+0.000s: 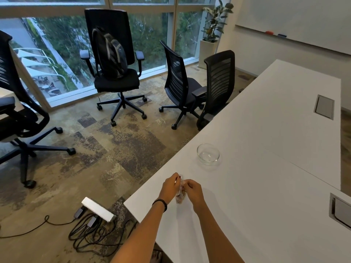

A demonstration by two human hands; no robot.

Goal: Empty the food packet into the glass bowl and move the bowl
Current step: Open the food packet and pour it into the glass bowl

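Note:
A small clear food packet (180,194) with brownish pieces inside hangs between my two hands, just above the white table (266,168). My left hand (170,187) pinches its top edge from the left, and my right hand (194,190) pinches the same edge from the right. The lower part of the packet shows between my wrists. An empty glass bowl (208,153) stands upright on the table, a short way beyond my hands and slightly to the right, near the table's left edge.
Two grey cable hatches (324,106) (341,211) are set into the table on the right. Black office chairs (218,86) stand at the table's far left edge. A white power strip with black cables (98,209) lies on the carpet to the left.

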